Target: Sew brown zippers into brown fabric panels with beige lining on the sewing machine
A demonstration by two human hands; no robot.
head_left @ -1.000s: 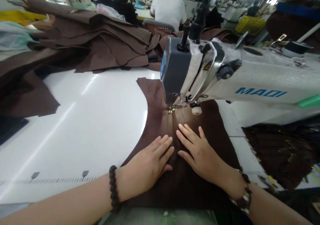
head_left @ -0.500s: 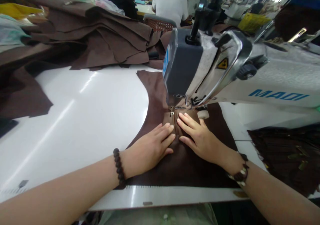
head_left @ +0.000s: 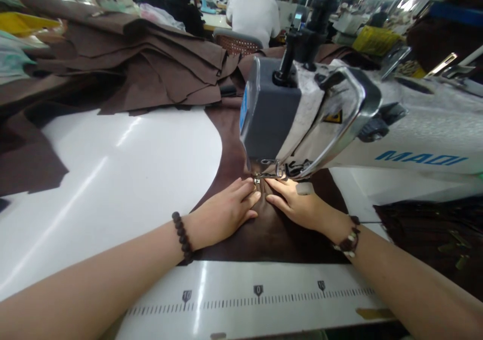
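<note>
My left hand (head_left: 223, 210) lies flat with fingers stretched out on a dark brown fabric piece (head_left: 264, 234), left of a zipper seam. My right hand (head_left: 298, 204) lies flat on the same fabric, right of the seam. Both sets of fingertips reach the presser foot (head_left: 258, 179) of a white and grey sewing machine (head_left: 332, 118) marked MAQI. The fabric runs under the machine head and away from me. Each wrist wears a beaded bracelet.
A white table (head_left: 124, 179) carries a printed ruler strip (head_left: 256, 297) along its near edge. Stacked brown fabric pieces (head_left: 151, 63) lie at the back left. Dark fabric with brass zippers (head_left: 433, 234) sits at the right. A person in a white shirt (head_left: 252, 13) sits beyond.
Both hands have slid forward with the fabric toward the needle, fingertips now right at the presser foot. More fabric has passed under the machine, and the ruler strip shows at the near edge.
</note>
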